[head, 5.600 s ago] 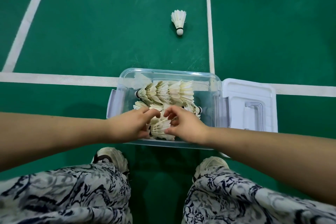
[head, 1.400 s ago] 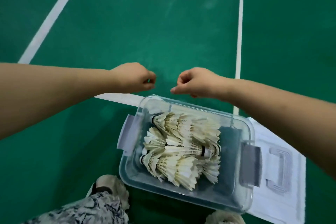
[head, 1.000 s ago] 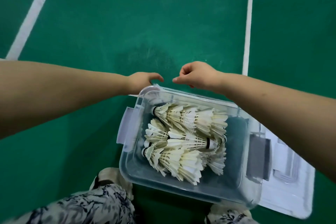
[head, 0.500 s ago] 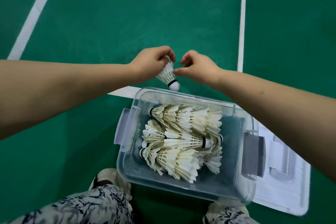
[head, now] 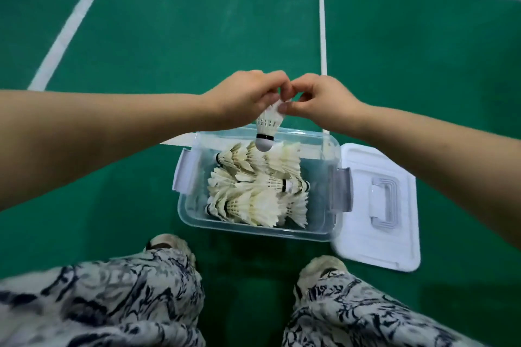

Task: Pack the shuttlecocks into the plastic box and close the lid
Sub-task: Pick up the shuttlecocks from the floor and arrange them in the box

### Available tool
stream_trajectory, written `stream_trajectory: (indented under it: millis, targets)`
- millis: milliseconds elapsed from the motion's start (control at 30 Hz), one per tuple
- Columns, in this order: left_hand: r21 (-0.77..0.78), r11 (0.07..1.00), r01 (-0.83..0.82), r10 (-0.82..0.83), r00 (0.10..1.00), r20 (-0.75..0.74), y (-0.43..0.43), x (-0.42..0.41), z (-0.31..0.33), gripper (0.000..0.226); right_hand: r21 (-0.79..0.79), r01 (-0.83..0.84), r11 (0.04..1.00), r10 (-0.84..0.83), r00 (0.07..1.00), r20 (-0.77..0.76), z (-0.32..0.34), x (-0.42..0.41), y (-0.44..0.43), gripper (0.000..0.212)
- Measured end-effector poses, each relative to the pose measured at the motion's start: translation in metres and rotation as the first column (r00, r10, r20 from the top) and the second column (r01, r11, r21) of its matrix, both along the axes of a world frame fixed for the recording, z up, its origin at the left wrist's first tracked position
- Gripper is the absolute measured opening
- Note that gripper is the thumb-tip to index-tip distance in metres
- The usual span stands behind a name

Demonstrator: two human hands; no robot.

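Note:
A white feather shuttlecock (head: 267, 129) hangs cork-down over the far rim of the clear plastic box (head: 253, 229). My left hand (head: 242, 98) and my right hand (head: 318, 101) both pinch its feather end from above, fingertips touching. Several shuttlecocks (head: 256, 191) lie on their sides inside the box in stacked rows. The box has grey latches on its left and right sides and stands open. The white lid (head: 377, 211) lies flat on the floor, against the box's right side, handle up.
The box stands on a green court floor (head: 183, 36) with white lines (head: 322, 22). My knees in patterned trousers (head: 98, 301) and both shoes (head: 169, 245) are just below the box.
The last loose shuttlecock on the floor was picked up by my left hand; my right hand has joined the grip, and it now hangs cork-down closer over the box's far rim.

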State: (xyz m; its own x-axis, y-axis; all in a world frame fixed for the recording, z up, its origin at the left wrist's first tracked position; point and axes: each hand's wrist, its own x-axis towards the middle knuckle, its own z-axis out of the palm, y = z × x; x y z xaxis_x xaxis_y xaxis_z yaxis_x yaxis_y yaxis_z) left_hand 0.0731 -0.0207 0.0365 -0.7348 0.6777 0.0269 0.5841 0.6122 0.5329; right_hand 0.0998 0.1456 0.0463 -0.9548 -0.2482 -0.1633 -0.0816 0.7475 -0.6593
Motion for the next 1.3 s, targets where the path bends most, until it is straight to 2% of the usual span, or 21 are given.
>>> stream_trajectory:
  millis: [100,167,333,500,600,733,800,867,967,1300]
  targets:
    - [-0.059,0.994,0.087,-0.086,0.996,0.009,0.009,0.022,0.010,0.024,0.030,0.029,0.999,-0.031,0.998,0.057,0.006,0.033,0.009,0.009]
    - [-0.102,0.985,0.141,-0.139,0.990,0.024,0.016,0.033,0.011,0.016,0.049,0.051,0.997,-0.056,0.994,0.099,0.003,0.051,0.014,0.013]
    - [-0.155,0.963,0.219,-0.209,0.975,0.075,0.027,0.054,-0.001,0.017,0.017,0.141,0.990,-0.141,0.963,0.231,-0.010,0.084,0.022,0.024]
    - [-0.149,0.971,0.186,-0.155,0.968,0.196,0.022,0.064,-0.019,0.027,0.066,0.187,0.980,-0.198,0.919,0.341,-0.033,0.107,0.024,0.016]
    - [-0.274,0.942,0.193,-0.110,0.950,0.291,0.015,0.067,-0.025,0.024,0.039,0.221,0.975,-0.216,0.878,0.427,-0.046,0.112,0.021,0.023]
    - [-0.431,0.867,0.252,-0.100,0.933,0.344,0.005,0.070,-0.035,0.016,-0.029,0.225,0.974,-0.172,0.817,0.550,-0.059,0.116,0.011,0.022]
    - [-0.485,0.812,0.326,-0.116,0.904,0.412,0.002,0.074,-0.040,0.024,-0.011,0.126,0.992,-0.098,0.817,0.568,-0.064,0.118,0.007,0.019]
    - [-0.490,0.756,0.433,-0.167,0.853,0.495,0.000,0.078,-0.045,0.031,0.104,-0.049,0.993,-0.014,0.848,0.530,-0.066,0.119,0.005,0.006]
    - [-0.458,0.711,0.534,-0.234,0.794,0.562,0.002,0.081,-0.047,0.035,0.261,-0.217,0.941,0.059,0.862,0.503,-0.068,0.118,0.004,0.022]
    - [-0.485,0.584,0.651,-0.301,0.729,0.615,0.006,0.092,-0.064,0.051,0.392,-0.473,0.789,0.156,0.771,0.617,-0.080,0.104,-0.015,0.035]
